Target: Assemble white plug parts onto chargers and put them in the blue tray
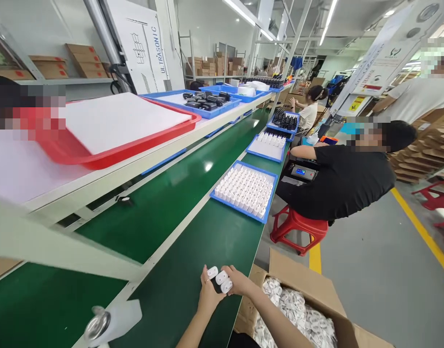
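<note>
Near the front of the green bench, my left hand [206, 294] is closed around a small white power adapter [212, 272], its rounded end facing up. Beside it, my right hand [240, 281] grips two more white adapters [224, 280], pressed side by side between thumb and fingers. A dark patch shows between the two hands; whether it is an object or shadow is unclear. Farther along the bench, a blue tray [212, 194] holds rows of similar white adapters [245, 188] standing upright.
An open carton [303, 275] of bagged white parts stands by my right arm. A white bottle with a metal top [122, 319] sits at lower left. A red tray [142, 147] rests on the upper shelf. A person in black [352, 179] sits on a red stool [302, 229].
</note>
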Available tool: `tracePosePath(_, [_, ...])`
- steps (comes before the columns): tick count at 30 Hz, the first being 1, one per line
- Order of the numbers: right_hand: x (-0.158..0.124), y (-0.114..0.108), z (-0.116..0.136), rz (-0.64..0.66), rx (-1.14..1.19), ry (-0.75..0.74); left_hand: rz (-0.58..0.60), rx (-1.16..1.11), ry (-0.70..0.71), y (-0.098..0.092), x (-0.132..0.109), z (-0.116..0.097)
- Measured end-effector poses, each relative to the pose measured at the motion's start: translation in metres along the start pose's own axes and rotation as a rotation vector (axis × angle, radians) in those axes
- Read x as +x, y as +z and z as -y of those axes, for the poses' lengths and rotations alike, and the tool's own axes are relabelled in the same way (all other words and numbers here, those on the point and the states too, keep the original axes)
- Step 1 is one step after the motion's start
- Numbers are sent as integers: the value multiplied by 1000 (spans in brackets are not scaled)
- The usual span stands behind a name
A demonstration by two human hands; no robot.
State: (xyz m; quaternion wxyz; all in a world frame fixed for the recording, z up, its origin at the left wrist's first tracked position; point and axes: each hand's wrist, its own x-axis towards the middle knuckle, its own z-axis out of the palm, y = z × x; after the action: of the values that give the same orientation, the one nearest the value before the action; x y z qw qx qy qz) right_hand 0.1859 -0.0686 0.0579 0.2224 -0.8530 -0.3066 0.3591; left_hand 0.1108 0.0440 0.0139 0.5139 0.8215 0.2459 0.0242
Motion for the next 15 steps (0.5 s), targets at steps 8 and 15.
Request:
tracePosePath(8, [24,-48,-39,-85,123,-40,50,260,76,41,52,-48])
tracePosePath(15, [29,-77,-59,-10,137,64,164,336,251,51,79,-67])
